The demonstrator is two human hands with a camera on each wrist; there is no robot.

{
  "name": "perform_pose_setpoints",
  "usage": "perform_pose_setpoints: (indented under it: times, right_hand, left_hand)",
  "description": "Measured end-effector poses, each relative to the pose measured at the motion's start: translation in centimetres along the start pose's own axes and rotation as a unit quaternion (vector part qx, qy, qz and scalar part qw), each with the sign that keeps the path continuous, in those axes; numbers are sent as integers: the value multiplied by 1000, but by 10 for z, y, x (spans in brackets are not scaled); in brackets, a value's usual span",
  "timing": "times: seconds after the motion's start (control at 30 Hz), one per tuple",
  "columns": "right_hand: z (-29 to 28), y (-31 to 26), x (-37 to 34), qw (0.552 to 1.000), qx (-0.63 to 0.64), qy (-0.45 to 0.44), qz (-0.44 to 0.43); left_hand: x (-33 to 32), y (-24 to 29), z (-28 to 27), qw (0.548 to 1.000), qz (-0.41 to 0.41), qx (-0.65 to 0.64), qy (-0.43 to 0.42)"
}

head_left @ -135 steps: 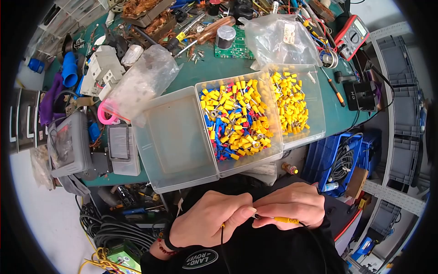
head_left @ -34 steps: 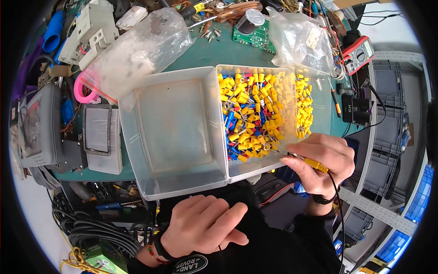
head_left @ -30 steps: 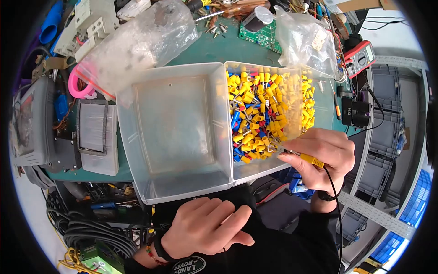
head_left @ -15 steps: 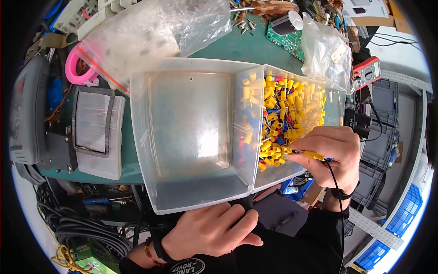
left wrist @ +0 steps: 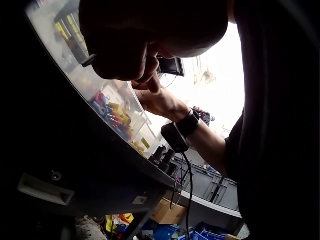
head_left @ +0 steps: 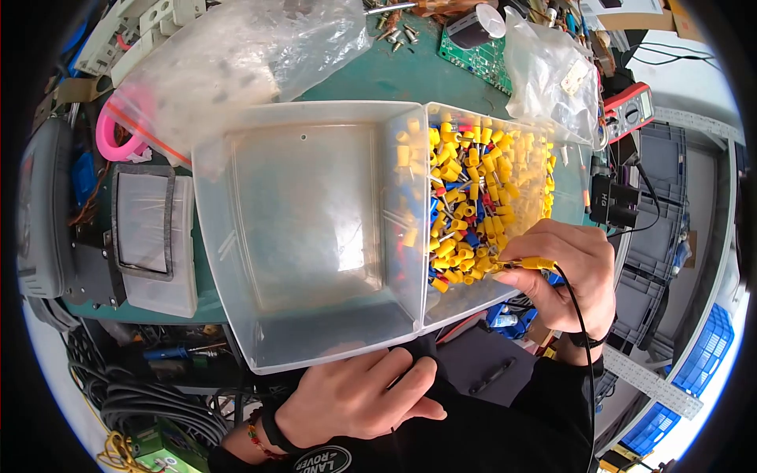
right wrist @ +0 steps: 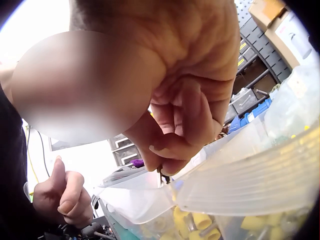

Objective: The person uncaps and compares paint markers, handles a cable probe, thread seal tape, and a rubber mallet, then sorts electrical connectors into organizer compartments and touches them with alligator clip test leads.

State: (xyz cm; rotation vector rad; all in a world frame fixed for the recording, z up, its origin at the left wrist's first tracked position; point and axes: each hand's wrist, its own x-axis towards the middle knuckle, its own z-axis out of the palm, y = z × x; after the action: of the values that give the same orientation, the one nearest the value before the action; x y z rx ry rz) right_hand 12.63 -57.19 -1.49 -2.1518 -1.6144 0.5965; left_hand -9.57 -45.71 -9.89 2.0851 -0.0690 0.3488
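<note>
My right hand [head_left: 572, 268] reaches over the front of the right plastic box [head_left: 465, 311]. Thumb and index finger pinch a small thin metal piece [right wrist: 161, 176], mostly covered by the fingertips, close above yellow-sleeved crimp terminals [head_left: 445, 248]. A yellow ribbed cable end [head_left: 538, 262] with a black cable lies against the right fingers. My left hand [head_left: 363, 398] is loosely curled in front of the left box [head_left: 303, 315], thumb stretched out. In the left wrist view a small grey edge [left wrist: 88, 60] shows beside this hand; I cannot tell whether it holds it.
Another box with yellow terminals [head_left: 549, 185] stands behind the right one. Plastic bags [head_left: 236, 67], a pink ring [head_left: 118, 130], a lidded case [head_left: 158, 244] and a red multimeter [head_left: 628, 113] lie around. Blue crates [head_left: 702, 359] and shelving are at right.
The hands were together at the chest; the right hand has since moved out over the terminal box with its pinched piece. The left hand has withdrawn and stays almost still. The view has shifted.
</note>
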Motion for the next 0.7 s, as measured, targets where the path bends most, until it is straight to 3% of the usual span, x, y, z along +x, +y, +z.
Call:
perform_pose_setpoints:
  times: [0.17, 0.33, 0.7]
  right_hand:
    - [4, 5, -7, 998, 14, 55, -20]
    - [3, 3, -14, 997, 14, 53, 44]
    - [9, 8, -25, 992, 5, 127, 12]
  left_hand:
    - [-2, 1, 5, 1000, -1, 0, 3]
    - [-1, 3, 7, 1000, -12, -19, 14]
    - [-1, 3, 12, 1000, -6, -17, 2]
